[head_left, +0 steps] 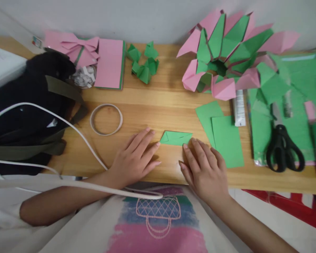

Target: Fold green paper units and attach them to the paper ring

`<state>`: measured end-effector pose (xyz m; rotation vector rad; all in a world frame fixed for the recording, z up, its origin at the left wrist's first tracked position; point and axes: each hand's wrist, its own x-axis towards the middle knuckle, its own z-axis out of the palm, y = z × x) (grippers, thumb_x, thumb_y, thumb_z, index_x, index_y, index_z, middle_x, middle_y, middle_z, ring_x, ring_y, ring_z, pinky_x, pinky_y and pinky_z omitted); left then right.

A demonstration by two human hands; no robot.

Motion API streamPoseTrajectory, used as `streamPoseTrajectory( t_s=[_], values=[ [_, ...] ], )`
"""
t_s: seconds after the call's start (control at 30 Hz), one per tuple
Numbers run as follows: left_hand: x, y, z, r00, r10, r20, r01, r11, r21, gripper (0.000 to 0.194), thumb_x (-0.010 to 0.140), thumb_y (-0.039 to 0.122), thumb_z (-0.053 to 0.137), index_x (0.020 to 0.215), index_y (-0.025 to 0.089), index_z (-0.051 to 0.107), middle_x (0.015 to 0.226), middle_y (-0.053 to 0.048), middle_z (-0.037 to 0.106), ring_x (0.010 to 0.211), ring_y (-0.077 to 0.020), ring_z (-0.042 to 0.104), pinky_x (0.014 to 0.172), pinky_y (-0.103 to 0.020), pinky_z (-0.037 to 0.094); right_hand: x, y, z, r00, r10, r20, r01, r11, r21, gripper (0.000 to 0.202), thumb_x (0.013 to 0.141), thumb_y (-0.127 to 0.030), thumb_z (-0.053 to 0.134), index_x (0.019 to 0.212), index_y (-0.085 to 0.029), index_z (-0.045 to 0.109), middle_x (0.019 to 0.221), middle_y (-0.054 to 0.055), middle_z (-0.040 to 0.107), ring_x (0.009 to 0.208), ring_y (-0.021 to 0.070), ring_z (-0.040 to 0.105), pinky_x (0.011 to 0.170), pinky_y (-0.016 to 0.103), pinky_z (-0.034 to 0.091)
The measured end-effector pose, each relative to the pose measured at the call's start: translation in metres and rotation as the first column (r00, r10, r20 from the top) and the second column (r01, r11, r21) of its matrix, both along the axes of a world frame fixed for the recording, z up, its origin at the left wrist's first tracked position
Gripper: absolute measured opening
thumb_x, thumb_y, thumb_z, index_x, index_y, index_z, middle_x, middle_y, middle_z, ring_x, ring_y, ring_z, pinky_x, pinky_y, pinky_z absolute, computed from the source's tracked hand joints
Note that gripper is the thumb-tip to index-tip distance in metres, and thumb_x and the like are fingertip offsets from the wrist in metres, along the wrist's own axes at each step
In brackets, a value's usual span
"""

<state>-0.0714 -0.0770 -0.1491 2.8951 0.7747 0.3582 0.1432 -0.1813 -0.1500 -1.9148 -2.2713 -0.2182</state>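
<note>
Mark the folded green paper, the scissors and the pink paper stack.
Folded green paper (177,139), head view, its middle.
Scissors (280,133), head view, upper black handles.
Pink paper stack (109,63), head view, top sheet.

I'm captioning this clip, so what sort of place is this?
Likely a papercraft workspace at a wooden table, going by the folded green strip, the scissors and the large pink-and-green paper model. Whether it's a home or classroom, I can't tell.
</note>
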Motion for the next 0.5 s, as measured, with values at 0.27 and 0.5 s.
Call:
streamPoseTrajectory(
  t_s=[0.27, 0.5],
  values=[
    [-0.005, -0.001, -0.006, 0.995, 0.049, 0.088, -0.055, 0.996, 0.069, 0.030, 0.091, 0.030, 0.058, 0.110, 0.008, 0.066, 0.125, -0.022, 0.064, 0.124, -0.0335, 0.056, 0.099, -0.047, 0.049, -0.002, 0.004, 0.003, 0.998, -0.028, -0.063, 0.028, 1.000, 0.004, 0.033, 0.092, -0.033, 0.056, 0.116, -0.013, 0.067, 0.124, 0.017, 0.067, 0.118, 0.0301, 0.057, 0.097, 0.043, 0.042],
    [-0.002, 0.005, 0.006, 0.974, 0.190, 0.123, -0.174, 0.976, -0.128, 0.023, 0.093, 0.024, 0.052, 0.109, 0.012, 0.065, 0.114, -0.015, 0.067, 0.108, -0.0296, 0.061, 0.094, -0.048, 0.051, 0.001, 0.047, 0.025, 0.973, -0.171, -0.157, 0.131, 0.963, -0.235, 0.018, 0.086, -0.028, 0.063, 0.093, -0.013, 0.069, 0.110, 0.019, 0.067, 0.108, 0.0351, 0.057, 0.090, 0.049, 0.044]
  ],
)
